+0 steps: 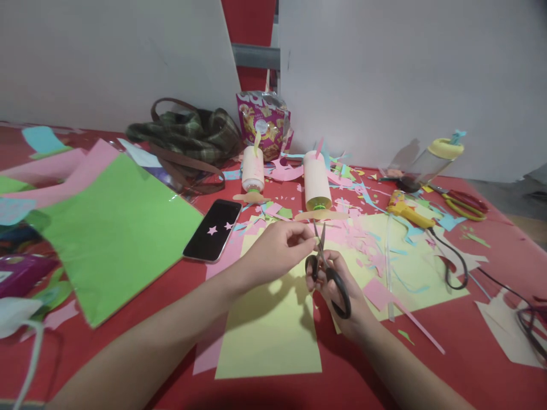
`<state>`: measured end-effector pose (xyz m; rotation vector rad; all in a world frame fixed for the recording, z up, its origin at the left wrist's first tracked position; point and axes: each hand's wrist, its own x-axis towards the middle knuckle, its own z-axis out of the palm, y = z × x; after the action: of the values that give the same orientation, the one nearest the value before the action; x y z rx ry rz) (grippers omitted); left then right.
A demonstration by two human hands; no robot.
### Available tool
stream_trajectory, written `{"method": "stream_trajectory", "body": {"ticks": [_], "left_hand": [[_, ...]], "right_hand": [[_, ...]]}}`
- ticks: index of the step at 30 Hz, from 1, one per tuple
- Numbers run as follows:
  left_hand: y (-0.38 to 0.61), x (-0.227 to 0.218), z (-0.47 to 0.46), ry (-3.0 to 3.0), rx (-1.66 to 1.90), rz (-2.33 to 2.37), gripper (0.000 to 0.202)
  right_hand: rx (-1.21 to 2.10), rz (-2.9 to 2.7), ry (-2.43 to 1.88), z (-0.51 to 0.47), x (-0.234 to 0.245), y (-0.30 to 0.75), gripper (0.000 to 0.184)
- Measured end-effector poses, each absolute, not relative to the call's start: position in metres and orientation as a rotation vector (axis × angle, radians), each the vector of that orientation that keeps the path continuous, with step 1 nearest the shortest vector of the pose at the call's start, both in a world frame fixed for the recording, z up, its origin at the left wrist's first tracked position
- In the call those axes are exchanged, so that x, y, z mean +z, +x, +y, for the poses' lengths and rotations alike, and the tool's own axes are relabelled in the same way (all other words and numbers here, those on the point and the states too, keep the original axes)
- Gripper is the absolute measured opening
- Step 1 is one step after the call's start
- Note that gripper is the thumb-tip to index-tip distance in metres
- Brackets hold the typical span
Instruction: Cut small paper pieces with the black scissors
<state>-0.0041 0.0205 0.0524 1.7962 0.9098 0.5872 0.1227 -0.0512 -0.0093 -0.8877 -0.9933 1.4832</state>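
Observation:
My right hand (348, 302) holds black-handled scissors (330, 274), fingers through the loops, with the blades pointing away and slightly apart. Beside the blades, my left hand (280, 245) is closed in a pinch; what sits between its fingertips is too small to make out. Below both hands lies a pale yellow paper sheet (269, 347), partly over pink paper. Two small pink stars (212, 230) rest on a dark-screened phone (205, 246) left of my hands. Beyond them, two cream paper-wrapped cylinders (317, 176) lie with paper strips attached.
Green paper (115, 239) covers the left side. Paper scraps (363, 245) are scattered across the middle and right. A yellow glue gun (409, 213) with a cord, other scissors (465, 206) and a clear cylinder (429, 166) are at right. A snack bag (264, 122) and plaid bag (188, 134) stand behind.

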Motion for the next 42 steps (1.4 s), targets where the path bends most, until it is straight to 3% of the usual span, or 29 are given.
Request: {"method": "stream_trajectory", "body": {"ticks": [33,42], "left_hand": [[-0.025,0.064,0.04,2.089,0.217,0.907,0.015],[-0.025,0.063,0.04,2.118,0.205,0.852,0.014]], "right_hand": [[1.697,-0.997,-0.86,-0.053,-0.011,0.124,0.028],[1.555,-0.899,-0.887,-0.05,-0.011,0.122,0.026]]}}
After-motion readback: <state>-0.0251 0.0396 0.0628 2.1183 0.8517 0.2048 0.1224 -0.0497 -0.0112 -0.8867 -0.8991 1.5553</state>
